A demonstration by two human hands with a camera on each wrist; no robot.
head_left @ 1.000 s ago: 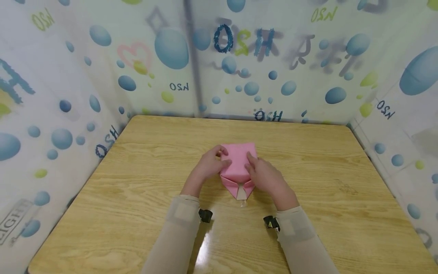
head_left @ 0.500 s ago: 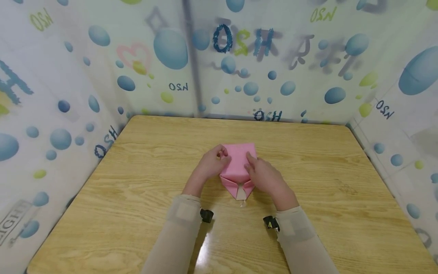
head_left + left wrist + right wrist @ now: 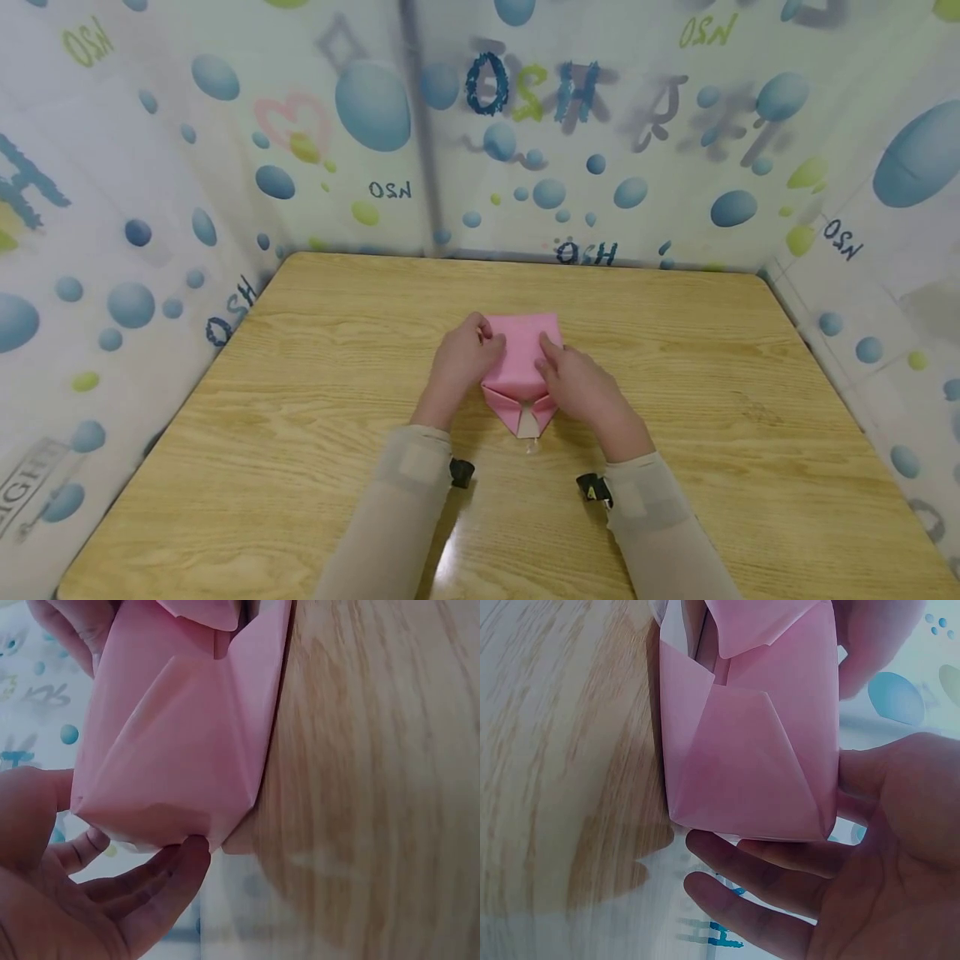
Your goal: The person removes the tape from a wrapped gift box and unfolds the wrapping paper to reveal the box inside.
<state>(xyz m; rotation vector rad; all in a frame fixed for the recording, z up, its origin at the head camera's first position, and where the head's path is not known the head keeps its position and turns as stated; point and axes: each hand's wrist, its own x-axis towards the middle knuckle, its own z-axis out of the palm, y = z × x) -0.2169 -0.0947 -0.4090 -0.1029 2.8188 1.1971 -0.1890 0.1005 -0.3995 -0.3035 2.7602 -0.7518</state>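
Note:
A box wrapped in pink paper (image 3: 522,362) lies on the wooden table, its near end folded into pointed flaps. A pale strip (image 3: 528,422) shows between those flaps, and a bit of clear tape (image 3: 532,447) sticks out at the tip. My left hand (image 3: 461,354) holds the box's left side, thumb on top and fingers bent at the side. On the opposite side my right hand (image 3: 585,385) holds it with thumb on top; in the right wrist view its fingers (image 3: 757,874) lie along the side face. Creased paper folds (image 3: 169,742) show in the left wrist view.
The wooden table (image 3: 720,375) reaches out on both sides of the hands. Behind it hangs a white curtain (image 3: 630,150) printed with blue and green dots. A black wrist camera (image 3: 461,473) sits at the left sleeve, another black camera (image 3: 594,487) at the right.
My left hand and forearm have shifted slightly to the right, and the left thumb has moved up along the box top. The right hand and the box stay nearly still.

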